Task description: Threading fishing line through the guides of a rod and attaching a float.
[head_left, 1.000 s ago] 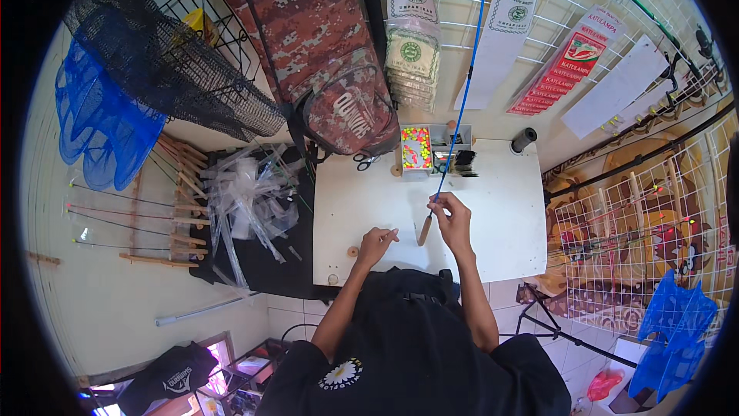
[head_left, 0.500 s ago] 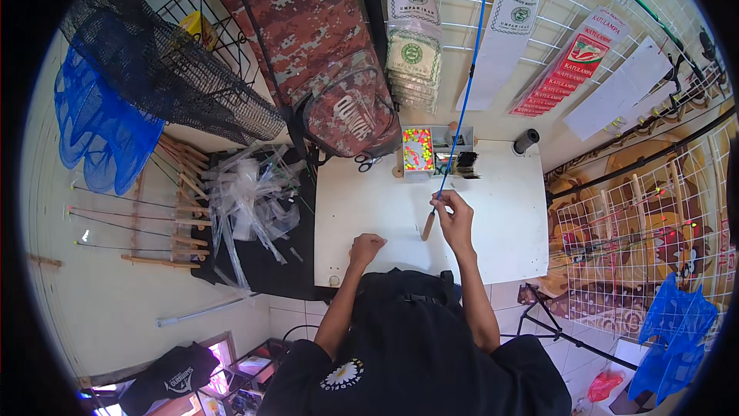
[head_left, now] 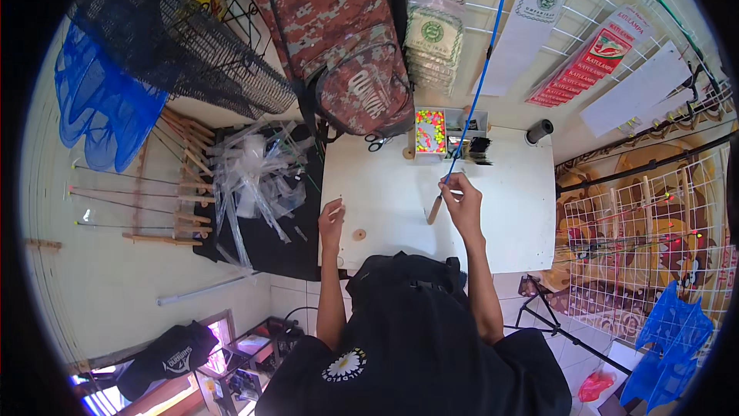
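Note:
A slim blue fishing rod [head_left: 482, 81] runs from the table up past the top edge of the picture. Its short brown handle [head_left: 435, 210] rests low, close over the white tabletop. My right hand [head_left: 465, 204] pinches the rod just above that handle. My left hand [head_left: 332, 223] is at the table's left side, fingers curled in; whatever they may hold is too small to see. Close to its right lies a small round wooden disc [head_left: 359, 234] with a dark spot in the middle.
On the white table [head_left: 385, 193] stand a grey divided box with bright beads [head_left: 430, 131], scissors [head_left: 375, 142] and a black cylinder [head_left: 539, 131]. Clear plastic wrappings [head_left: 258, 173] heap on the left. A camouflage bag [head_left: 323, 23] and hanging packets [head_left: 435, 27] line the back.
My left hand has moved left and away from me, and the wooden disc now shows. My right hand keeps its pinch on the rod. The whole view has shifted slightly.

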The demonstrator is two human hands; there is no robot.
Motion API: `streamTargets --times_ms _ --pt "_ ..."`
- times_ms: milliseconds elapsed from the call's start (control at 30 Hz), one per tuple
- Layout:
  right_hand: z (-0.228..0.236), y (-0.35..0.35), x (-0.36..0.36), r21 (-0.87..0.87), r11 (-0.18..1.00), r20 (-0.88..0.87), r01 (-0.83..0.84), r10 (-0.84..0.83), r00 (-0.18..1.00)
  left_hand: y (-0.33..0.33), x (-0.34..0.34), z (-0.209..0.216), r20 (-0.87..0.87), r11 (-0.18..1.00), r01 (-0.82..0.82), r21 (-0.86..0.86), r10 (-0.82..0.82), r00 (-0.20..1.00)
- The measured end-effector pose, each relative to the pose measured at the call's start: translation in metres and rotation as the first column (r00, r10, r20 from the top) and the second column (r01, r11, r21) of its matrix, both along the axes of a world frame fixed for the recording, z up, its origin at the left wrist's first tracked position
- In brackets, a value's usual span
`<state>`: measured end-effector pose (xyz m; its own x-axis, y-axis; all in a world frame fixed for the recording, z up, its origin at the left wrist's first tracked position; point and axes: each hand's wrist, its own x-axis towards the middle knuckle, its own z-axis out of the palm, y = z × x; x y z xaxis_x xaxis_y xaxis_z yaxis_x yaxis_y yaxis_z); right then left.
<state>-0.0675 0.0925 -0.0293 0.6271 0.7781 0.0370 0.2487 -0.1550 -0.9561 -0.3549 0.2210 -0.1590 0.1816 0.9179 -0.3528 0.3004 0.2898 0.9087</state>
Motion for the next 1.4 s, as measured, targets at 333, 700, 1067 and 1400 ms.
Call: streamTargets --times_ms 333,700,1067,1400 --pt "-0.004 0.002 0.003 -0.04 0.999 0.04 -0.019 0.021 0.999 -0.051 0.002 -0.021 -0.505 0.845 0.492 0.21 -0.337 0.795" --pt "0.019 -0.01 -0.013 0.008 0.996 0.273 0.092 -0.091 0.958 -0.038 0.024 0.051 0.258 0.984 0.174 0.042 -0.179 0.949" --pt "0.073 -0.013 -0.063 0.133 0.932 0.125 -0.336 0.321 0.939 -0.041 0.066 0.184 0.356 0.879 0.333 0.341 -0.448 0.82" --pt "0.063 -0.046 -0.027 0.044 0.929 -0.165 -0.366 0.368 0.915 -0.035 0.058 0.189 0.444 0.927 0.198 0.319 -0.331 0.833"
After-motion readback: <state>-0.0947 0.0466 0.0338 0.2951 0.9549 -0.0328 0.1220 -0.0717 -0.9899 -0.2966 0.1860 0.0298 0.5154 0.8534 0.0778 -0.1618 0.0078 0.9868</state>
